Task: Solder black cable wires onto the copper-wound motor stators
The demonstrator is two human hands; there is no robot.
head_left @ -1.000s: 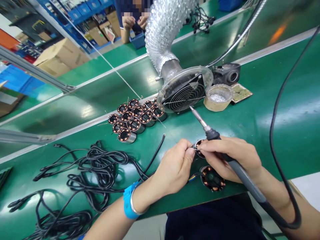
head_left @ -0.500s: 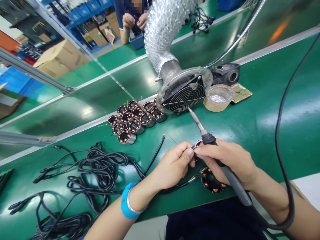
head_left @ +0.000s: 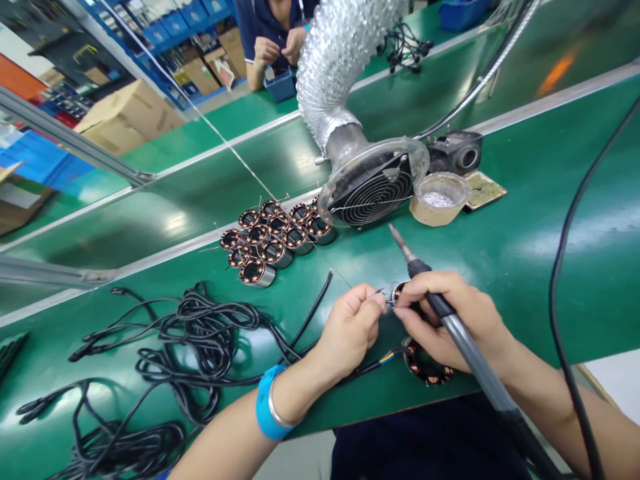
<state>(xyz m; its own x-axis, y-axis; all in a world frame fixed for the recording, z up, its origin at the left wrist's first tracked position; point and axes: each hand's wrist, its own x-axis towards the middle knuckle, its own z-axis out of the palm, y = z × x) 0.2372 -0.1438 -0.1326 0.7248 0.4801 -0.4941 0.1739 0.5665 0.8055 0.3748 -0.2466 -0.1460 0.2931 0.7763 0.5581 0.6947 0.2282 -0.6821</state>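
Note:
My left hand (head_left: 354, 327), with a blue band at the wrist, pinches a thin dark wire end beside a copper-wound ring (head_left: 399, 293) partly hidden by my right fingers. Across my right hand (head_left: 453, 320) lies a soldering iron (head_left: 460, 347), its tip pointing up and left toward the fan. The right fingertips are close to the wire and the ring. Below the hands sits another copper-wound ring (head_left: 427, 363), joined to a black cable with coloured wires (head_left: 387, 358).
Several copper-wound stators (head_left: 256, 272) stand left of the fume fan (head_left: 373, 197). A solder pot (head_left: 440, 198) and a sponge tray (head_left: 484, 189) are right of it. Tangled black cables (head_left: 200, 333) cover the left. Across the bench a person's hands (head_left: 280, 50) are near a blue bin (head_left: 279, 85).
The soldering iron's tip has dropped back from the fan and its handle has tilted. My hands have parted slightly, showing more of the wire and ring between them.

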